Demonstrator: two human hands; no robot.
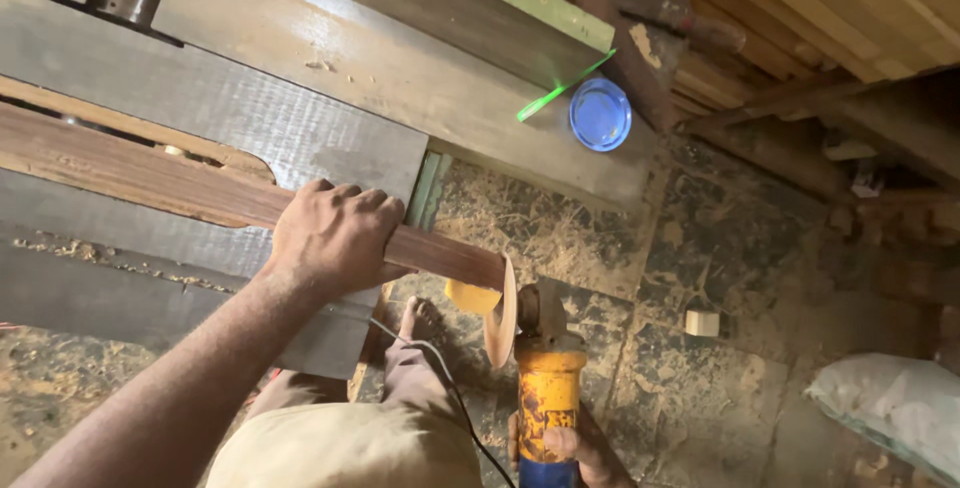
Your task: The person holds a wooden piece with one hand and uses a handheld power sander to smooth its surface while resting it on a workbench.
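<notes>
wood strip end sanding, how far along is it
In hand: the left hand presses the wood strip on the grey table, while the right hand holds the yellow grinder, its disc at the strip's end. Done: sawdust already covers the floor. How much is left cannot be told.

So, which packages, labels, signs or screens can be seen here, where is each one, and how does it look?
No sign or screen shows.
Worn dark label: on the yellow body of the handheld grinder, lower middle; small, smudged.
Round blue plastic lid: on the grey bench edge, upper right; flat, pale marks in its centre.
Whitish filled sack: on the floor, lower right corner; bulging, dusty.
Small cream box-like block: on the floor, right of the grinder; too small to tell more.
</notes>
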